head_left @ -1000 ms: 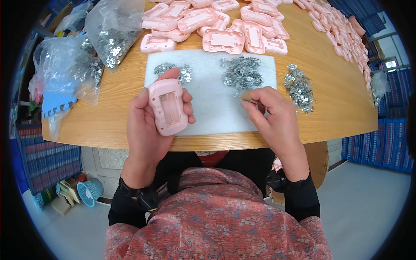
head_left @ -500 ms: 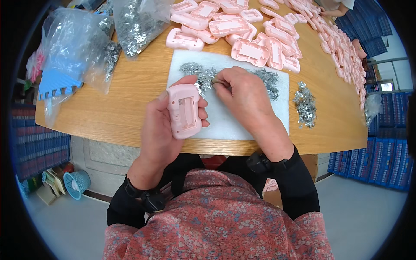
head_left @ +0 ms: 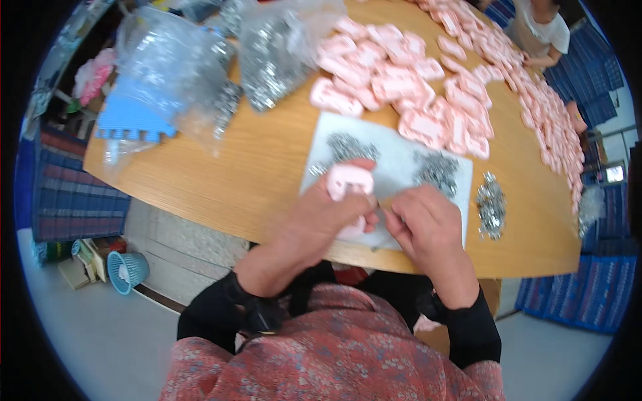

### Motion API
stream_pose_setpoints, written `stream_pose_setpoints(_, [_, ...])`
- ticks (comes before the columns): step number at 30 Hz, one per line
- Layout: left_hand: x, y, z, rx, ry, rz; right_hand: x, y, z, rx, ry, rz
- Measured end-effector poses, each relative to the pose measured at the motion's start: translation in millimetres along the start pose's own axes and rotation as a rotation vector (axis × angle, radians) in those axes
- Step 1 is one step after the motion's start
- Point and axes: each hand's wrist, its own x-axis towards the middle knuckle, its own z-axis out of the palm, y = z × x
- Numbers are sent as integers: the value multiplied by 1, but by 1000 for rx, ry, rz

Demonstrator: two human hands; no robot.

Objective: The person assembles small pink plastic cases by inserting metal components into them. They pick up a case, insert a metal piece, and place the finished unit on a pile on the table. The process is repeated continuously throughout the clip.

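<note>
A light-blue slotted plastic basket stands on the floor; on the brown wooden table lie 2 clear plastic bags of silver metal pieces, then a white rectangular foam mat. The left hand holds 1 pink plastic shell above the mat — thumb across its face. The right hand, just beside it, makes a narrow pinch (I cannot tell whether on anything). Table wood stretches between bags and mat; the near edge passes under both forearms.
</note>
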Motion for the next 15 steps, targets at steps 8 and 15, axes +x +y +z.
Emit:
stream_pose_setpoints(8, [4,-4,2,10,20,88,-10,-1,-4,245,-6,329])
stream_pose_setpoints(15, [0,-15,10,160,42,168,-18,-3,1,842,-19,825])
